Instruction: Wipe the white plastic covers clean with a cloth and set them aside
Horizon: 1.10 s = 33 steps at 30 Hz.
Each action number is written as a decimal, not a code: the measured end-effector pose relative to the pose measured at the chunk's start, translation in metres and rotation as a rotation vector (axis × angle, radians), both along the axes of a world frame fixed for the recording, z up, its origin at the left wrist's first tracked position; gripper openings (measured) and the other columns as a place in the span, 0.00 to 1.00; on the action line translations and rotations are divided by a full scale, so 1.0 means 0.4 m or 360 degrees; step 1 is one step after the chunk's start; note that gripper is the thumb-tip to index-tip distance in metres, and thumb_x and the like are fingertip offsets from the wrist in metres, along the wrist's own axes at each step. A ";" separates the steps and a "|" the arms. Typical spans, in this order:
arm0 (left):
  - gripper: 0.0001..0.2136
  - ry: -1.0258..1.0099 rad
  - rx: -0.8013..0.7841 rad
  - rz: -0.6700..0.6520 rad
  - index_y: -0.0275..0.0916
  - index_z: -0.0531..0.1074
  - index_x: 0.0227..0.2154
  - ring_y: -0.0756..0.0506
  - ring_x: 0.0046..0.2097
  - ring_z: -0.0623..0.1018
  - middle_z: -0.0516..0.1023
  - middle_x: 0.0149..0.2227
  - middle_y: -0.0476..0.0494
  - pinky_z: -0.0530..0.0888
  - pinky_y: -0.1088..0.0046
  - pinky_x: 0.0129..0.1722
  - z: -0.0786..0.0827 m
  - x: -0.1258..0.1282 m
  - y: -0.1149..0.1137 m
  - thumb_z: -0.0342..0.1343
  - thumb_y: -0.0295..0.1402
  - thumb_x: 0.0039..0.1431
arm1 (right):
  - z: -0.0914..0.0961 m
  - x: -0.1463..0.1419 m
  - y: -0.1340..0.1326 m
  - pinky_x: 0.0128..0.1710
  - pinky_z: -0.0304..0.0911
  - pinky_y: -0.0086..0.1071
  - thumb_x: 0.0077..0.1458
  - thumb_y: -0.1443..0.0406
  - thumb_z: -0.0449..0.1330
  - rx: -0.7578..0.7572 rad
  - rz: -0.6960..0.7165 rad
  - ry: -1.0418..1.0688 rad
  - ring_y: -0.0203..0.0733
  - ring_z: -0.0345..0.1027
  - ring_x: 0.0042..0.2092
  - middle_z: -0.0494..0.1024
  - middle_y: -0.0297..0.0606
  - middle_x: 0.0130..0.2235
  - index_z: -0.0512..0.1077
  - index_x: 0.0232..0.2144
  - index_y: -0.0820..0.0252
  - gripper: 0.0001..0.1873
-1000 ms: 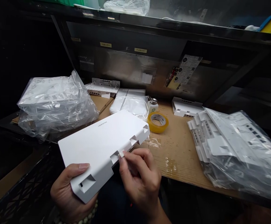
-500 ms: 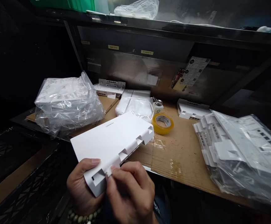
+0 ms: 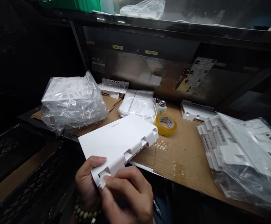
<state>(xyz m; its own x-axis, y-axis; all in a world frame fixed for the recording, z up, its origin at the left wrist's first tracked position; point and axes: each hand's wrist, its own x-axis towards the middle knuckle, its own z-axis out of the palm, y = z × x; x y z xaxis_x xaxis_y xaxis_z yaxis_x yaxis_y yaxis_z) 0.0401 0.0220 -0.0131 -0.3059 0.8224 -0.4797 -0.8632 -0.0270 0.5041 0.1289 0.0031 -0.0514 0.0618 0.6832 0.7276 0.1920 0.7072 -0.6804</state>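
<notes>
A white plastic cover [image 3: 117, 137] marked HUAWEI is held tilted in front of the bench, with a row of notches along its near edge. My left hand [image 3: 89, 179] grips its lower left end, thumb on top. At the nearest notch, my right hand [image 3: 130, 193] pinches a small crumpled white wipe [image 3: 102, 183] between thumb and forefinger and presses it to the edge. The rest of the wipe is hidden by the fingers. Beyond the cover lie a roll of yellow tape [image 3: 165, 125] and a small pump bottle [image 3: 161, 106].
Bagged white covers stand in a stack [image 3: 72, 102] at left and another stack [image 3: 242, 155] at right. Flat plastic bags [image 3: 137, 104] lie behind the cover. More white covers [image 3: 196, 110] rest at the back. Black crates [image 3: 28, 174] sit at lower left under the cardboard-topped bench [image 3: 177, 155].
My right hand has moved the wipe left and down along the cover's edge, to the end notch. The whole view has shifted slightly. My left hand keeps its grip.
</notes>
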 end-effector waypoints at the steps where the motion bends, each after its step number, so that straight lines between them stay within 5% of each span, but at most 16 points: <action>1: 0.31 -0.0016 -0.0012 0.0013 0.40 0.74 0.55 0.30 0.47 0.83 0.84 0.42 0.40 0.83 0.51 0.48 -0.001 0.000 0.001 0.58 0.26 0.41 | -0.001 -0.003 -0.002 0.26 0.67 0.30 0.53 0.72 0.64 -0.0027 -0.0013 0.0031 0.36 0.69 0.28 0.74 0.35 0.30 0.79 0.37 0.57 0.10; 6: 0.33 -0.0008 0.0045 -0.0028 0.37 0.72 0.57 0.28 0.51 0.82 0.85 0.45 0.39 0.81 0.50 0.53 -0.022 -0.013 0.004 0.62 0.27 0.42 | 0.002 -0.009 -0.020 0.27 0.65 0.31 0.52 0.73 0.65 -0.0135 -0.0007 0.0054 0.36 0.69 0.29 0.73 0.34 0.30 0.80 0.36 0.55 0.10; 10: 0.28 0.0046 0.0406 -0.0051 0.39 0.69 0.61 0.31 0.57 0.79 0.85 0.48 0.40 0.73 0.50 0.62 -0.076 -0.054 0.015 0.63 0.38 0.57 | 0.012 0.046 -0.013 0.25 0.60 0.30 0.52 0.68 0.65 -0.0216 -0.0005 0.0315 0.34 0.66 0.27 0.71 0.30 0.27 0.79 0.32 0.53 0.05; 13: 0.27 0.0108 0.0765 -0.0232 0.47 0.68 0.63 0.35 0.61 0.76 0.84 0.52 0.45 0.67 0.51 0.66 -0.125 -0.092 0.026 0.53 0.54 0.66 | 0.007 0.144 0.034 0.31 0.63 0.30 0.56 0.67 0.61 -0.0175 -0.0234 0.0664 0.37 0.69 0.32 0.74 0.32 0.30 0.77 0.34 0.55 0.04; 16: 0.31 0.0148 0.0875 -0.0560 0.51 0.76 0.55 0.36 0.60 0.77 0.86 0.46 0.49 0.69 0.53 0.65 -0.157 -0.114 0.031 0.48 0.65 0.61 | -0.013 0.229 0.090 0.37 0.66 0.30 0.58 0.63 0.62 -0.0420 -0.0552 0.1203 0.36 0.71 0.35 0.76 0.32 0.31 0.76 0.34 0.58 0.05; 18: 0.31 0.0224 0.0886 -0.0570 0.51 0.81 0.47 0.38 0.55 0.81 0.87 0.39 0.51 0.74 0.57 0.60 -0.171 -0.120 0.033 0.47 0.67 0.59 | -0.031 0.259 0.115 0.40 0.69 0.31 0.57 0.59 0.65 -0.0665 -0.0594 0.1445 0.37 0.73 0.37 0.79 0.33 0.33 0.76 0.35 0.59 0.09; 24: 0.31 0.0324 0.0500 -0.0440 0.55 0.76 0.55 0.48 0.36 0.86 0.87 0.40 0.54 0.81 0.80 0.32 -0.238 -0.132 0.030 0.42 0.67 0.62 | -0.063 0.264 0.122 0.39 0.73 0.29 0.54 0.53 0.68 -0.1260 -0.0160 0.1806 0.38 0.76 0.39 0.82 0.33 0.38 0.78 0.39 0.58 0.16; 29: 0.35 0.0464 0.0076 -0.0310 0.50 0.74 0.58 0.37 0.37 0.87 0.87 0.39 0.46 0.84 0.67 0.33 -0.242 -0.157 0.028 0.54 0.65 0.54 | -0.064 0.262 0.116 0.36 0.73 0.28 0.55 0.52 0.69 -0.1207 -0.0140 0.1728 0.37 0.76 0.38 0.83 0.33 0.38 0.78 0.41 0.57 0.17; 33: 0.41 0.0735 -0.0176 -0.0809 0.44 0.74 0.57 0.30 0.39 0.85 0.87 0.40 0.41 0.85 0.60 0.32 -0.179 -0.177 0.054 0.78 0.43 0.35 | -0.078 0.274 0.111 0.35 0.73 0.30 0.57 0.52 0.67 -0.0972 -0.0248 0.1570 0.37 0.75 0.35 0.81 0.33 0.37 0.75 0.39 0.55 0.15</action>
